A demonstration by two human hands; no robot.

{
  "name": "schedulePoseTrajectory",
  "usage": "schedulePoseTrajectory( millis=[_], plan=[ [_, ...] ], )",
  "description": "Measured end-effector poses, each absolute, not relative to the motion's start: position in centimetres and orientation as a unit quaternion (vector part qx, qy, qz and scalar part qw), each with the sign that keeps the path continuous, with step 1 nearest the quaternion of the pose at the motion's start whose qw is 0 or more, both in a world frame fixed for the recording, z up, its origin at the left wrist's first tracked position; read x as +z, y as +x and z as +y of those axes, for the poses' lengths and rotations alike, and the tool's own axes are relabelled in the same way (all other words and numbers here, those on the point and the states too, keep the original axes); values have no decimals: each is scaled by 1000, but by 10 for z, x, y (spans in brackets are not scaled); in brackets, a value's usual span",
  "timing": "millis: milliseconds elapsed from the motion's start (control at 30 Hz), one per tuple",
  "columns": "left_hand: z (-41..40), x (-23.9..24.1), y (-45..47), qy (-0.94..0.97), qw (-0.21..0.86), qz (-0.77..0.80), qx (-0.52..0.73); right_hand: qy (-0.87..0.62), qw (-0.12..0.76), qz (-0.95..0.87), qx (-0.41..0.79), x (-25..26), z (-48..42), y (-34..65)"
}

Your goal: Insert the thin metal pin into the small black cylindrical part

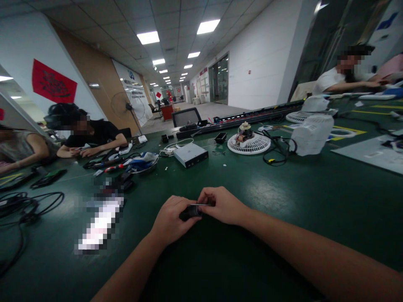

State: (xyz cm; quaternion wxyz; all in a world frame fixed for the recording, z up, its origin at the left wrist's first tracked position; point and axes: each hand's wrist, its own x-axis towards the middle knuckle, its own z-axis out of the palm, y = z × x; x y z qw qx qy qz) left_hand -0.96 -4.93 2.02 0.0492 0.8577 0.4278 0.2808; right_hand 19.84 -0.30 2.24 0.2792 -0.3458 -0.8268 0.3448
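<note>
We hold a small black part point(189, 212) in both hands, just above the table point(283, 197), close to its near edge and about midway along it. Our left hand point(171, 220) wraps it from below and behind, fingers curled under it and the thumb on top. Our right hand point(222, 205) pinches its right end between thumb and fingertips. Both grips are closed on the part and hide most of it, so we cannot tell its full shape; a thin pale edge shows along its top.

We judge it light, since fingertips alone carry one end, and stiff, probably hard plastic with a smooth, slightly slippery face. Small as it is, it could slide out of a loose pinch, and a thin lip might snap if squeezed hard. The best hold looks to be across its long sides, thumb against forefinger, leaving the ends free.

Toward the far edge lie a grey box point(190, 155), a fan grille point(248, 144) and a white fan point(312, 134). Cables point(25, 205) lie at the left edge. Other people sit at the far left and far right.
</note>
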Motion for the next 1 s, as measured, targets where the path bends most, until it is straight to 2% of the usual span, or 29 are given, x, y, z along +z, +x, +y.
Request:
schedulePoseTrajectory(
  millis=[233,567,800,1000],
  plan=[
    [-51,22,-7,870,83,424,239,-318,239,-884,246,30,-4,203],
    [-49,21,-3,817,54,514,257,-335,263,-868,254,30,-6,201],
    [-46,24,-4,769,39,587,250,-434,254,-849,164,28,10,211],
    [-45,22,-8,785,58,564,251,-353,216,-896,163,30,8,212]
  ],
)
